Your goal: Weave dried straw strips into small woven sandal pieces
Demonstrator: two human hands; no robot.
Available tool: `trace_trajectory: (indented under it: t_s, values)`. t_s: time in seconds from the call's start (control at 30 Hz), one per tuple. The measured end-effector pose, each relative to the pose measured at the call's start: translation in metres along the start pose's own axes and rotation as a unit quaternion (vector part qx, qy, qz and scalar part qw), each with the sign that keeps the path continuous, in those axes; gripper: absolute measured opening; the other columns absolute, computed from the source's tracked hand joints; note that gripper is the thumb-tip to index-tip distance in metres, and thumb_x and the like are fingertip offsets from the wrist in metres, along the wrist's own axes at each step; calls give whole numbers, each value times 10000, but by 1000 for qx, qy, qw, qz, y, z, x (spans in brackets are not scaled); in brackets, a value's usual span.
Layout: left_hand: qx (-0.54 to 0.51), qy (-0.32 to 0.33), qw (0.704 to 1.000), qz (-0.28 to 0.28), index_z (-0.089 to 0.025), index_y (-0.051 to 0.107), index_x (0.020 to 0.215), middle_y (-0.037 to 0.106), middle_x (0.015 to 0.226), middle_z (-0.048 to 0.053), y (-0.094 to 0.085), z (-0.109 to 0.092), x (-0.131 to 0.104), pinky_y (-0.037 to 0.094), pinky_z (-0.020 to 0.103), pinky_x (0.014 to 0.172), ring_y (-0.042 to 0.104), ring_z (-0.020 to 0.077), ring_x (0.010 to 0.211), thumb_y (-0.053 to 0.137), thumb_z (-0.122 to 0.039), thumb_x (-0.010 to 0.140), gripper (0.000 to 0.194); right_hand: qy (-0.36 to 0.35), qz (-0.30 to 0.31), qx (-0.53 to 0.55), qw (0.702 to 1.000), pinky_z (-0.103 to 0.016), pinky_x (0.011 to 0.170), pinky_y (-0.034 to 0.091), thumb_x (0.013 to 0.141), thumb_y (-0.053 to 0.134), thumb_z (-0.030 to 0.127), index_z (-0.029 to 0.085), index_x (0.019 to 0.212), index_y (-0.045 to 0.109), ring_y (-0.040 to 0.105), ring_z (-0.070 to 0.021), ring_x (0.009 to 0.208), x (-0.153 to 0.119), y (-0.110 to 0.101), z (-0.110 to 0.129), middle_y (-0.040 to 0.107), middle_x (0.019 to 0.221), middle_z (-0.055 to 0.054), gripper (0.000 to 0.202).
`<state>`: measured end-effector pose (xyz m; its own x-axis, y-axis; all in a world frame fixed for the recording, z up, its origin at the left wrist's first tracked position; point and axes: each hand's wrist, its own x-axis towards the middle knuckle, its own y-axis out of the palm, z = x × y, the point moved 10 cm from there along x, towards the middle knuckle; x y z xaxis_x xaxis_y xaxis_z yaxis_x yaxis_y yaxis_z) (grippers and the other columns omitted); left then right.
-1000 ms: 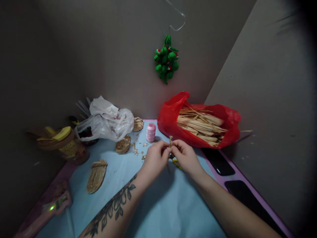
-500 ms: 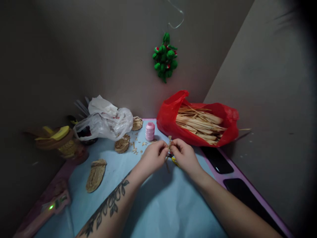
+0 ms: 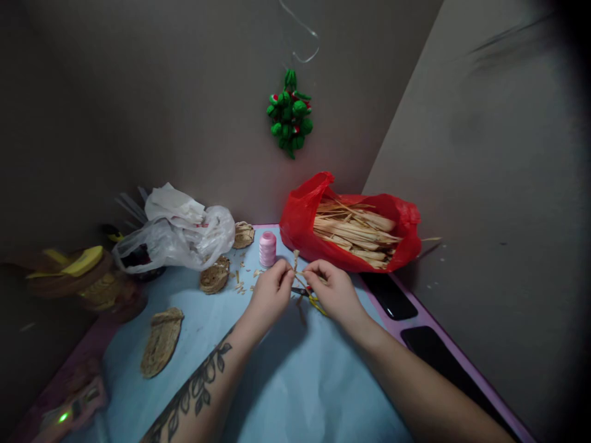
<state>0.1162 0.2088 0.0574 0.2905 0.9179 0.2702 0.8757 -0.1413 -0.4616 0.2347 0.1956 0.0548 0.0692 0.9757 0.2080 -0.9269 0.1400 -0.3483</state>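
Observation:
A short braid of dried straw-like strips (image 3: 296,258) stands up between my two hands. My left hand (image 3: 272,289) pinches it from the left side. The fingers of my right hand (image 3: 333,288) are closed on a loose strip that runs out of the braid, and another strip hangs down below. Just under my hands lies a pair of scissors (image 3: 317,306) with yellow handles, partly hidden by my right hand. A pink thread spool (image 3: 268,249) is upright beyond my left hand.
At the back right a red plastic bag (image 3: 295,227) holds dried strips. Two black phones (image 3: 391,296) lie along the right edge. Leftward are small woven baskets (image 3: 215,275), a woven slipper-shaped piece (image 3: 161,342), a clear plastic bag (image 3: 178,243) and a glue gun (image 3: 76,409).
My hands have moved apart, drawing a strip out sideways from the braid. More of the scissors shows between them. The whole view has shifted, so everything sits further left.

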Motion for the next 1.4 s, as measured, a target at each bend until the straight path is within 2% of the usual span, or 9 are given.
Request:
trace_trajectory:
  t_s: [0.2,0.37,0.47,0.7,0.8,0.87,0.97,1.1,1.4]
  values:
    - [-64,-75,994,-45,-178,443,664,433,583,-42,-1,17,-5,314,207,515,411,94,536,423,-310,807,196,-167,-19,-146,975,-290,681,421,824,462,189,181,767,596,559,-172,734,-23,8,38,622,747,-46,146]
    - [-312,-175,934,-21,-161,444,639,466,575,-44,15,33,-7,382,198,519,450,76,521,537,-309,713,190,-280,-31,-296,913,-333,726,421,861,405,133,143,923,623,536,-196,754,-39,27,50,624,776,-89,227]
    - [-360,-181,914,-44,-153,455,626,489,561,-44,12,37,-6,392,197,517,460,71,505,568,-310,687,203,-294,-27,-341,893,-352,746,425,859,411,136,110,1036,605,526,-211,789,-43,35,52,630,838,-115,264]
    - [-221,-117,964,-94,-165,463,657,479,565,-40,-5,37,-2,373,186,491,463,83,521,500,-317,756,186,-241,-20,-230,943,-351,763,425,803,513,196,188,1008,607,522,-206,840,-35,23,50,601,857,-77,225]
    - [-177,-85,978,-75,-172,466,682,485,583,-39,-1,24,-3,387,194,523,490,92,551,457,-311,791,177,-149,-68,-109,981,-326,726,439,757,561,227,184,928,576,540,-192,829,-19,1,31,596,883,-66,177]
    - [-154,-71,984,-52,-178,464,693,491,585,-39,4,16,-5,383,200,526,501,97,549,428,-300,809,173,-72,-29,-12,997,-295,666,454,748,552,251,175,892,552,560,-169,752,-9,3,12,604,827,-44,163]
    - [-74,-60,995,-36,-182,462,678,504,566,-37,5,8,-7,364,207,524,504,104,532,407,-276,819,178,-6,39,72,997,-255,600,446,754,516,254,166,750,547,548,-136,625,-3,15,-2,587,675,-7,94]
    - [52,-35,998,-27,-184,489,668,529,564,-30,0,3,-7,353,215,553,500,109,538,425,-239,804,160,-6,22,54,998,-252,606,436,740,521,248,162,708,568,530,-138,637,-3,12,-3,580,677,-9,104]
    - [41,21,999,6,-182,630,838,663,761,24,-8,-5,-2,421,229,640,586,140,689,454,-222,808,183,-3,35,65,997,-234,576,411,768,481,295,166,737,533,506,-129,623,2,15,-12,548,664,4,143]
